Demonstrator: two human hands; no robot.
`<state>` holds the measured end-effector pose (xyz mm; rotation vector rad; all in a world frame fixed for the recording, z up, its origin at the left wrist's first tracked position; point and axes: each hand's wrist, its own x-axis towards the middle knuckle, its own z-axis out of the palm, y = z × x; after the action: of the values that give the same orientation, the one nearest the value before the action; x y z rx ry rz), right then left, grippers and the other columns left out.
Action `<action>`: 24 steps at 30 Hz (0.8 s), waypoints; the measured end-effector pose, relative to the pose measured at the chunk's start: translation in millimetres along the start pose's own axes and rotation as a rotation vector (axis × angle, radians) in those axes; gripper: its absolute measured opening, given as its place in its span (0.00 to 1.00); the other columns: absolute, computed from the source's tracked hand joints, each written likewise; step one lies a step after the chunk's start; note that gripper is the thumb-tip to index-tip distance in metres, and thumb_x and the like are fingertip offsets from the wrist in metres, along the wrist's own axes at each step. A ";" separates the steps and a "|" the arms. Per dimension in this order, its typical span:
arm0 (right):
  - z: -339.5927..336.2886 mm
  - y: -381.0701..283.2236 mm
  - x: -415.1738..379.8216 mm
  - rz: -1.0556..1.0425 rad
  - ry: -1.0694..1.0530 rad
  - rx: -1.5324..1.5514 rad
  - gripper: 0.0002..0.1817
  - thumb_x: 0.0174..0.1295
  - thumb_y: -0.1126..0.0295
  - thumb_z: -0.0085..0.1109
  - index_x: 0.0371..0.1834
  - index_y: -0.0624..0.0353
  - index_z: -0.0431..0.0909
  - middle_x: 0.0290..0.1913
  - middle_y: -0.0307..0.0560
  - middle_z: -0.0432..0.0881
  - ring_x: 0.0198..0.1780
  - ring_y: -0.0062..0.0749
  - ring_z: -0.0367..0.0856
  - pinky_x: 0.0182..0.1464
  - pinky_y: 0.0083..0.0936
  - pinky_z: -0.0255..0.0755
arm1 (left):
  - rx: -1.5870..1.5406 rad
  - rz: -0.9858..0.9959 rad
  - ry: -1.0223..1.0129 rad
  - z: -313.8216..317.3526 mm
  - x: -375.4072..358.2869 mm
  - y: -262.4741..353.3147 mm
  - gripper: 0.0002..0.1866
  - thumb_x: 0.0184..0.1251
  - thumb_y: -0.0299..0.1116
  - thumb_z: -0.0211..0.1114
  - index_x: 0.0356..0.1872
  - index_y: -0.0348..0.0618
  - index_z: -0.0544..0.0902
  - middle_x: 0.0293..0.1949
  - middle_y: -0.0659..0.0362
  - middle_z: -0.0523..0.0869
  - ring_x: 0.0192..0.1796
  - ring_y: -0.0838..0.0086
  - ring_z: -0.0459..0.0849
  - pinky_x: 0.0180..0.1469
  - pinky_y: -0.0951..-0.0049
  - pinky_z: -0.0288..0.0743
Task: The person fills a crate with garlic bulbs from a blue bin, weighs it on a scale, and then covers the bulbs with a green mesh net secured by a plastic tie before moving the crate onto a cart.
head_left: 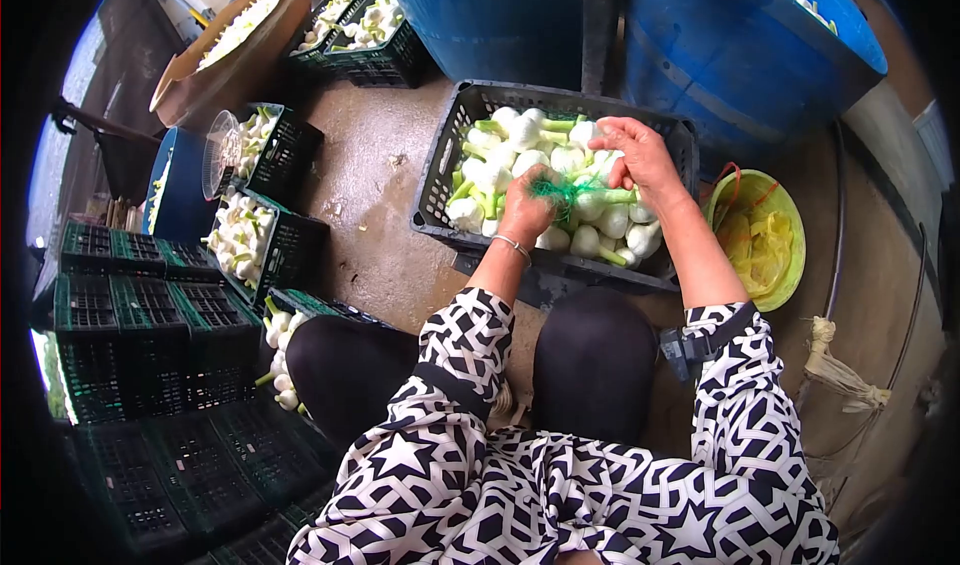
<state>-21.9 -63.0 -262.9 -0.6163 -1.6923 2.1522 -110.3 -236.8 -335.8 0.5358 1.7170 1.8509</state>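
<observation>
In front of me stands a black plastic crate (440, 155) full of fresh white garlic bulbs (525, 130) with short green stems. Over the bulbs, my left hand (528, 208) is closed on a tangle of green mesh (565, 197); its fingertips are partly hidden by the strands. My right hand (643, 160) hovers above the right half of the crate, fingers bent and thumb apart from them. I see nothing held between them, though white bulbs lie right behind the fingers.
A yellow-green bucket (795, 220) with yellow netting stands right of the crate. Blue barrels (730, 55) rise behind it. At left are crates of garlic (240, 235) and stacked dark crates (130, 345). A tan tub (180, 75) stands at back left on wet floor (375, 175).
</observation>
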 end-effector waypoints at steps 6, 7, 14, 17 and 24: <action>-13.9 4.7 -2.9 0.033 -0.064 -0.390 0.14 0.65 0.68 0.55 0.47 0.66 0.81 0.34 0.49 0.85 0.15 0.25 0.76 0.15 0.19 0.65 | -0.028 -0.013 -0.016 1.4 -0.3 1.4 0.10 0.49 0.16 0.64 0.30 0.43 0.79 0.27 0.67 0.79 0.30 0.82 0.74 0.31 0.77 0.72; -10.0 5.5 -3.5 0.027 -0.071 -0.551 0.13 0.62 0.68 0.57 0.43 0.65 0.84 0.29 0.46 0.85 0.14 0.24 0.75 0.16 0.20 0.66 | 0.009 0.021 -0.028 0.2 -1.1 1.3 0.09 0.51 0.17 0.64 0.31 0.43 0.79 0.30 0.65 0.81 0.31 0.81 0.76 0.32 0.77 0.72; 21.1 -1.3 24.5 0.289 -0.344 -0.688 0.12 0.62 0.64 0.61 0.40 0.61 0.84 0.21 0.42 0.80 0.11 0.18 0.62 0.13 0.20 0.53 | 0.179 0.213 -0.022 1.5 -3.6 -3.7 0.07 0.55 0.18 0.63 0.31 0.43 0.80 0.28 0.66 0.81 0.30 0.83 0.75 0.32 0.78 0.72; 25.0 0.6 32.3 0.328 -0.416 -0.646 0.09 0.63 0.65 0.62 0.37 0.60 0.84 0.21 0.40 0.79 0.11 0.15 0.60 0.12 0.19 0.49 | 0.180 0.240 0.008 5.1 -1.6 -9.2 0.04 0.59 0.20 0.64 0.31 0.43 0.80 0.29 0.68 0.81 0.32 0.85 0.75 0.33 0.79 0.72; 26.3 14.9 33.0 0.276 -0.365 -0.488 0.08 0.60 0.68 0.64 0.39 0.58 0.83 0.21 0.36 0.76 0.13 0.13 0.60 0.13 0.16 0.46 | 0.181 0.216 -0.011 -0.3 -0.1 -11.0 0.06 0.58 0.18 0.64 0.32 0.42 0.80 0.33 0.68 0.82 0.37 0.85 0.76 0.38 0.81 0.73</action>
<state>-63.7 -71.5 -276.4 -0.6375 -2.5021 2.1318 -109.0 -236.7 -346.8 0.8316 1.8940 1.8405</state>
